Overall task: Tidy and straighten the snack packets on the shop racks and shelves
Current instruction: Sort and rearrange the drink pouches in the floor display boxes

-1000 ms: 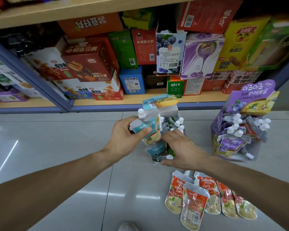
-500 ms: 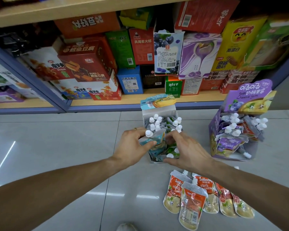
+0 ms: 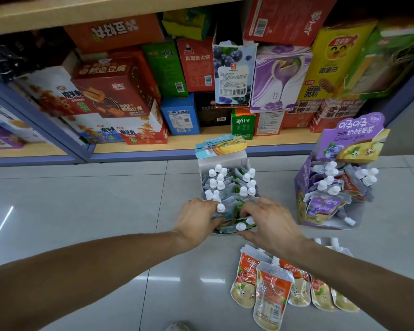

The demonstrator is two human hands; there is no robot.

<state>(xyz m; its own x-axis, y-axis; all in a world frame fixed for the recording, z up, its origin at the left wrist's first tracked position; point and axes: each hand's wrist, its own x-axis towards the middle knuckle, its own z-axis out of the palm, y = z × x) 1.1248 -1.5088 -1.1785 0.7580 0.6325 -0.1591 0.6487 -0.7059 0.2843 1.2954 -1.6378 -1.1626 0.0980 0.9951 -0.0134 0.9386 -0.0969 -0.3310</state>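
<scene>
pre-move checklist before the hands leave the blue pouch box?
1. Blue display box upright on floor: ok.
2. Both hands at its front pouches, left hand, right hand: ok.
3. Front pouches standing like the back rows: not ok, they lie tilted.
4. Orange pouches boxed: not ok, loose on floor.
5. Purple display box tidy: not ok, pouches spill out.
6. Left hand's grip: cannot tell.

Left of the blue display box (image 3: 225, 161), open floor (image 3: 81, 199) all the way along the shelf edge (image 3: 153, 156). To its right, a narrow floor gap before the purple display box (image 3: 302, 187). Nearer, loose orange pouches (image 3: 273, 287) spread across the tiles. Above the shelf board, cartons (image 3: 120, 91) packed tight.
</scene>
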